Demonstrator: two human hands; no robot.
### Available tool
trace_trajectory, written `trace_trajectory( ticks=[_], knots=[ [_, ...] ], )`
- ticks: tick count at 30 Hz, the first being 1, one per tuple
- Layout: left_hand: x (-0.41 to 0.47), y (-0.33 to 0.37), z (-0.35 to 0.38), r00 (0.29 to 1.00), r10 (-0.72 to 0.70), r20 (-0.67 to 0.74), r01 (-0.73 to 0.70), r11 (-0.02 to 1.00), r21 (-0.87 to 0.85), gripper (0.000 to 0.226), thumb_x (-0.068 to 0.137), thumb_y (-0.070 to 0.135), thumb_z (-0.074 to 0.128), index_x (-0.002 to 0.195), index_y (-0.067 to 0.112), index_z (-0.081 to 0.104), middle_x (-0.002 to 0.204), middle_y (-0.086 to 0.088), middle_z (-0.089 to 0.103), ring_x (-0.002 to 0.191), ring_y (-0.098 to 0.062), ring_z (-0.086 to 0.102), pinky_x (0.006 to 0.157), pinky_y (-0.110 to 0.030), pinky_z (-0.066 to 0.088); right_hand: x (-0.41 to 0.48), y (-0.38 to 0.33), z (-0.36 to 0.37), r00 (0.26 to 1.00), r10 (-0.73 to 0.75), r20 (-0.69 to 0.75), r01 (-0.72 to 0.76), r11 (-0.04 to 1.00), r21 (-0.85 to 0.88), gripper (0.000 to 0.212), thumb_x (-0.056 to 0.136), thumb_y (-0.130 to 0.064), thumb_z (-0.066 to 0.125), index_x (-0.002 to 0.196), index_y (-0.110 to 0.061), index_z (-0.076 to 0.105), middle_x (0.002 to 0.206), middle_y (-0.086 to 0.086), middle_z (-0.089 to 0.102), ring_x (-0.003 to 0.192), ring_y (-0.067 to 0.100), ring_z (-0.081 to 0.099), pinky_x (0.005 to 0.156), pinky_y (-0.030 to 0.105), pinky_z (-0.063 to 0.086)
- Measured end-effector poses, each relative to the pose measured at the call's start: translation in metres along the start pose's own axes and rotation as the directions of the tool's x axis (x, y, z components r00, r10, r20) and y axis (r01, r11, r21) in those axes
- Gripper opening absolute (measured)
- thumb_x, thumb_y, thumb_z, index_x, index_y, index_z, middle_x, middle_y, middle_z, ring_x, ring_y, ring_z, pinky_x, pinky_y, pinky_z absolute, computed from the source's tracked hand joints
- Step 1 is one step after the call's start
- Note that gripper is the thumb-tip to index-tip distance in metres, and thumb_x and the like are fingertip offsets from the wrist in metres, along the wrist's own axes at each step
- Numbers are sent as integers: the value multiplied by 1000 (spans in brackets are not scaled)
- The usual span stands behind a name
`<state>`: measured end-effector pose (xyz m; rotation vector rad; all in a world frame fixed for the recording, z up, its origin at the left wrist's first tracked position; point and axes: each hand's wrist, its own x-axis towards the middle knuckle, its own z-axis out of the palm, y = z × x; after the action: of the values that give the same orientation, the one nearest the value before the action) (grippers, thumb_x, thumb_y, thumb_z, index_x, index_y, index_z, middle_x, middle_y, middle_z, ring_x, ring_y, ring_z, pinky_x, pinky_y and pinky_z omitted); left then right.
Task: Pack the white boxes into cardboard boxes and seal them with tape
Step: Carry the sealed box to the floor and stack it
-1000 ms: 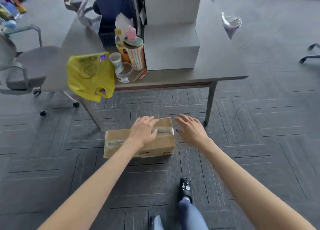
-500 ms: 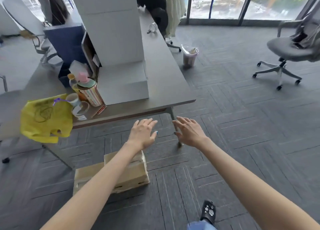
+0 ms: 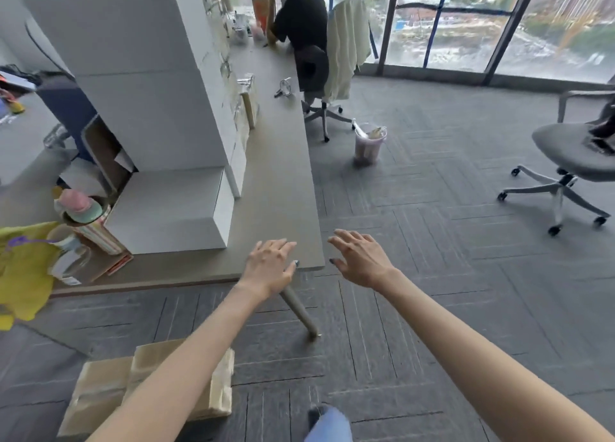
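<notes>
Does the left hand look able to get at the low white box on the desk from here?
Probably yes. The left hand hangs open over the desk corner, and the white box lies just beyond with bare desktop between.

Head-high view, forward-down over desk [image 3: 276, 175].

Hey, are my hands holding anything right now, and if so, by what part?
Nothing is held. The left hand and right hand are both open and empty, fingers spread in the air by the table corner. The cardboard box sits on the floor, untouched.
</notes>
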<state>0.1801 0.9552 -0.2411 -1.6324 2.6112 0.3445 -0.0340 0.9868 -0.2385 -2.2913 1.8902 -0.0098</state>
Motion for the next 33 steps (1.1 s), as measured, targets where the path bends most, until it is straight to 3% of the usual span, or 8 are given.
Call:
trace_trajectory(
  ticks=[9, 21, 26, 33],
  knots=[
    [202, 11, -46, 987, -118, -111, 119, 993, 3, 47, 103, 39, 42, 148, 27, 40, 157, 4, 35, 144, -14, 30, 119, -33, 18, 182, 129, -46, 990, -138, -13, 138, 990, -41, 51, 100, -39, 46, 147, -19, 39, 157, 3, 32, 140, 21, 34, 113, 36, 28],
    [431, -2, -111, 942, -302, -145, 304, 953, -7, 45, 103, 35, 41, 146, 25, 43, 153, 4, 42, 139, -18, 38, 118, -34, 22, 418, 258, -112, 942, -334, -36, 332, 941, -59, 41, 99, -36, 46, 137, -19, 49, 143, -2, 47, 130, 19, 44, 105, 34, 34],
    [526, -3, -123, 876, -451, -171, 451, 892, -39, 43, 104, 34, 40, 145, 24, 44, 148, 4, 47, 135, -18, 42, 114, -31, 27, 534, 315, -136, 877, -479, -40, 476, 877, -66, 41, 100, -33, 45, 137, -17, 49, 143, 0, 48, 130, 19, 45, 104, 34, 35],
    [641, 13, -134, 721, -673, -163, 666, 739, -103, 39, 104, 34, 39, 140, 24, 50, 142, 4, 53, 128, -20, 48, 104, -29, 34, 676, 381, -161, 757, -653, 13, 653, 755, -54, 34, 99, -32, 46, 129, -16, 54, 134, 2, 55, 123, 21, 50, 98, 33, 37]
  ],
)
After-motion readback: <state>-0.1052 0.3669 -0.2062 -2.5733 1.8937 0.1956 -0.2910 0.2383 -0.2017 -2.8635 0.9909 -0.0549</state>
